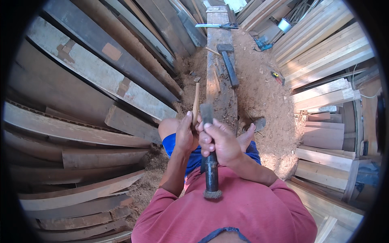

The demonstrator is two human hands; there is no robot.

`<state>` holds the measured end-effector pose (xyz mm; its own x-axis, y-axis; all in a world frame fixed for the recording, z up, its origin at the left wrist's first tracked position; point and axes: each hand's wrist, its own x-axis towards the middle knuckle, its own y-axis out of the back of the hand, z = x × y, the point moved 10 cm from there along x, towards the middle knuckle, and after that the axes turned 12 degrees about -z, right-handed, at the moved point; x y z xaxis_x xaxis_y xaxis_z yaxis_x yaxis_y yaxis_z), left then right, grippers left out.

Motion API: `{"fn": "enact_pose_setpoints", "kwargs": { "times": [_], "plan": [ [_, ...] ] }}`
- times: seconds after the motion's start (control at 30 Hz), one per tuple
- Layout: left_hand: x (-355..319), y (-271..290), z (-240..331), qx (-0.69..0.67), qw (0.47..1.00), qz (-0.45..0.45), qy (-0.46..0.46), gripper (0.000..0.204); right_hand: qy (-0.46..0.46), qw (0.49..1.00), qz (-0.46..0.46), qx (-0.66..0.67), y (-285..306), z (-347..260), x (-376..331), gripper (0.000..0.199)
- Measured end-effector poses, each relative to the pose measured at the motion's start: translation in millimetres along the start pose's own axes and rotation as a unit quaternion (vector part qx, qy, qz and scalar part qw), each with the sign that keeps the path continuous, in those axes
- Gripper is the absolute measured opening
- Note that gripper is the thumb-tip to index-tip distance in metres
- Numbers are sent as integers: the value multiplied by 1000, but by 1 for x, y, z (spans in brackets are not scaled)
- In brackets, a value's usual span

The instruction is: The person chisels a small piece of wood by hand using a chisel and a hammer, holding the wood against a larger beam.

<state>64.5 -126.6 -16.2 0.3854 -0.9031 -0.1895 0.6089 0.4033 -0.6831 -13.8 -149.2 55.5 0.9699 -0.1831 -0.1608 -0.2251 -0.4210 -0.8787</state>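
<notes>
My right hand (222, 141) is wrapped round a chisel (211, 172) with a dark handle. Its flat metal blade points away from me and its frayed butt end is near my chest. Beside it, my left hand (185, 133) grips a slim, pale wooden stick (196, 99) that sticks up past the fingers. The stick's lower end is hidden in the hand. Blade and stick are close together; whether they touch, I cannot tell. Beyond my hands, a hammer (229, 65) with a blocky head lies on the narrow wooden bench (221, 38) among wood slivers.
A saw (214, 26) lies across the bench's far end. On the sawdust-covered ground (259, 85) to the right are a yellow-and-black tape measure (275, 75) and a teal power tool (263, 43). Dark boards (60, 87) line the left; pale lumber (324, 52) is stacked on the right.
</notes>
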Motion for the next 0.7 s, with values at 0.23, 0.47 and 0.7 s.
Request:
{"fn": "enact_pose_setpoints", "kwargs": {
  "times": [0.23, 0.47, 0.7],
  "plan": [
    [-9, -4, 37, 262, 963, 6, -64, 33, -62, 998, -17, -24, -13, 32, -6, 14],
    [-57, -43, 22, 597, 769, -150, -173, 36, 31, 995, 2, -90, -19, -8, -41, 18],
    [-63, 31, -34, 6, 997, 60, 52, 40, 57, 995, 71, -51, 36, -32, -29, 16]
  ]
}}
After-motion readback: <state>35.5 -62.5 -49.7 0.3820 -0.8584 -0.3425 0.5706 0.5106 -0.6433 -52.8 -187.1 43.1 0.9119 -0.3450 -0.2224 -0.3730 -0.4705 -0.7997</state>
